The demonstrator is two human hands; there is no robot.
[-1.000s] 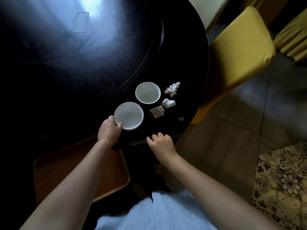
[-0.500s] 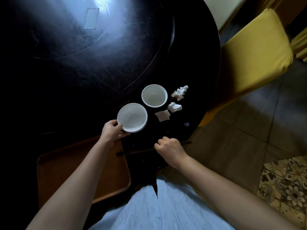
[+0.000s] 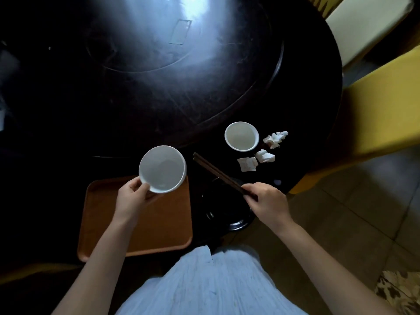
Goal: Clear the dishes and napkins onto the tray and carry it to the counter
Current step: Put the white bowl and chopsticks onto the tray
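My left hand [image 3: 133, 196] grips the rim of a white bowl [image 3: 162, 168], held over the far edge of the orange tray [image 3: 163, 228]. Dark chopsticks [image 3: 218, 173] slant up to the left from my right hand [image 3: 268, 202], which is closed on their near end. A second white bowl [image 3: 241, 136] stands on the dark round table [image 3: 159, 87]. To its right lie three crumpled white napkins: one [image 3: 275, 139] farthest, one [image 3: 264, 156] in the middle, one [image 3: 247, 164] flatter and nearest.
A dark round stool [image 3: 227, 212] sits below the table edge between my hands. A yellow-covered chair [image 3: 381, 114] stands at the right, tight against the table. Tiled floor [image 3: 341, 212] and a patterned mat [image 3: 400, 292] lie at the lower right.
My left hand has lifted the bowl off the table and drawn it over the tray. My right hand has picked up the chopsticks from the table edge, swinging them from lying flat to slanting.
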